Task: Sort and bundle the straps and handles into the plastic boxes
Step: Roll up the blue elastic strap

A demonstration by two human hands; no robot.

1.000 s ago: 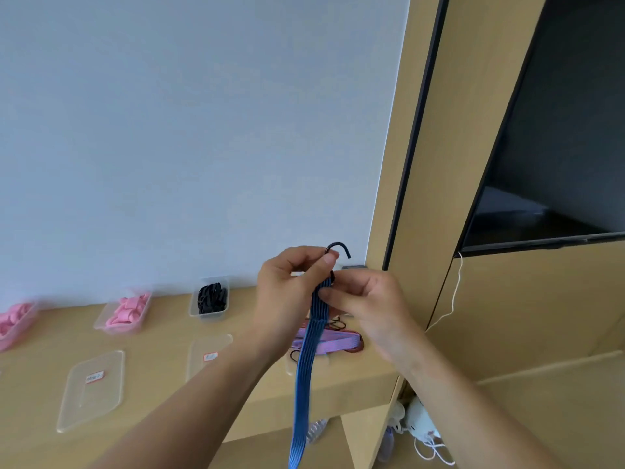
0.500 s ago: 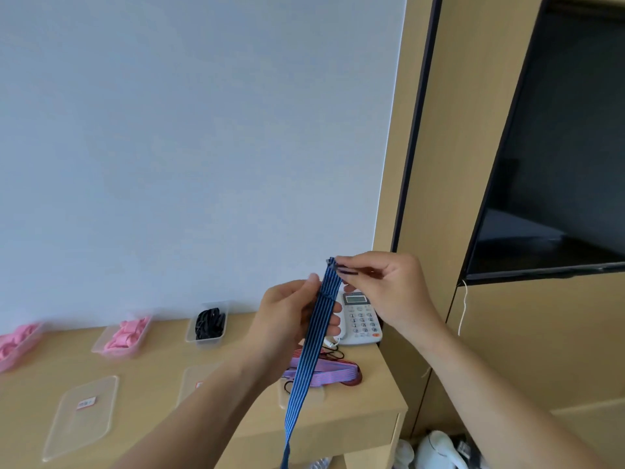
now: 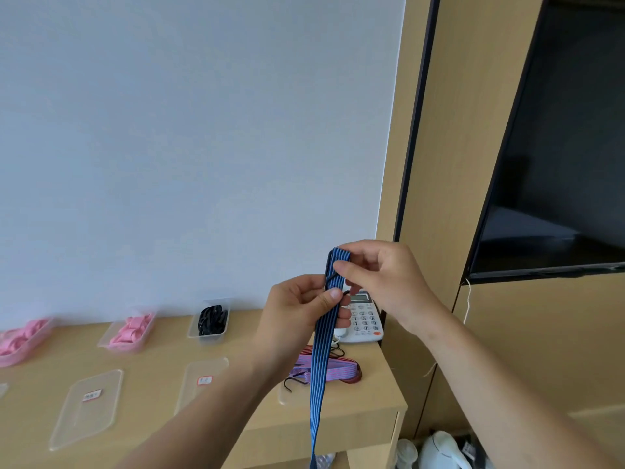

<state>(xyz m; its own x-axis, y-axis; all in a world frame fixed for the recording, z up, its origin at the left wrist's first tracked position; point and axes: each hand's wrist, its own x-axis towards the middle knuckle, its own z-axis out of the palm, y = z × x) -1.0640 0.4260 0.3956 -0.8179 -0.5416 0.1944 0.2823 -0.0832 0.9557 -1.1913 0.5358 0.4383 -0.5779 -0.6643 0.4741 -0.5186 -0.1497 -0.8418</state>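
Folded over since a second ago: top end of the long blue-and-black striped stretchy strap [image 3: 320, 350], with its black metal hook [image 3: 334, 277] turned down against the band instead of poking up above the fingers. Pinched at the fold by the right grip [image 3: 385, 282], thumb and first finger tight on the strap, likely to stop the loop springing open. Held a little lower by the left grip [image 3: 297, 313], thumb pressing band and hook together, likely to start a neat bundle. Hanging in the air in front of the right end of the light wooden desk [image 3: 162, 353]. Long axis almost straight up and down, leaning a bit left toward the bottom, free end out of sight below. Hook tip pointing down and to the right. Waiting on the desk: purple striped strap [image 3: 326, 370], clear plastic box of pink pieces [image 3: 130, 330], clear plastic box of black pieces [image 3: 211, 319].
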